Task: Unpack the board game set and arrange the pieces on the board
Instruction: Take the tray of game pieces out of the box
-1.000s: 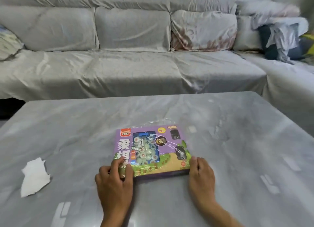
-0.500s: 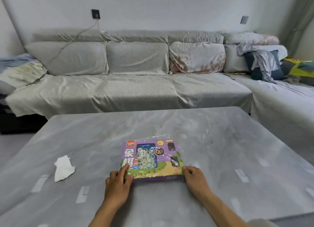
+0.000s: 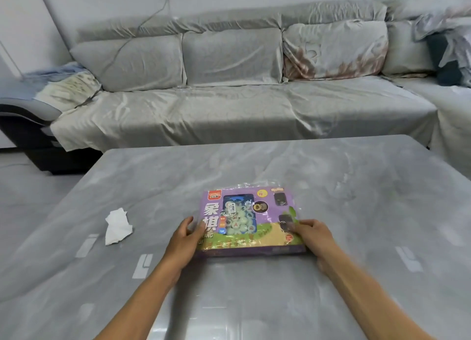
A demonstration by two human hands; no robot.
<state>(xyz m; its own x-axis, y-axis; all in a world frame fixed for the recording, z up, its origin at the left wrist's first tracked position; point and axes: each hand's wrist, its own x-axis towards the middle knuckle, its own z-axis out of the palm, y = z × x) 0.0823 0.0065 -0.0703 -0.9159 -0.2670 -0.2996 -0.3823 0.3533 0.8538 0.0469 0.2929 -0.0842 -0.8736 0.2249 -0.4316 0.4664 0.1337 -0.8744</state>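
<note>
Lying flat on the grey table: a purple board game box (image 3: 251, 221), still sealed in clear, crinkled plastic wrap. Showing large white Chinese characters down its left side, a blue window in the middle with pale round pieces (image 3: 239, 218) behind it, and a green-and-tan cartoon landscape along the near edge. Sitting nearly square to the viewer, near edge facing forward, front wall showing as a dark purple strip.

Both forearms outstretched, left hand (image 3: 184, 240) and right hand (image 3: 313, 235) curled inward, thumbs up top.
</note>
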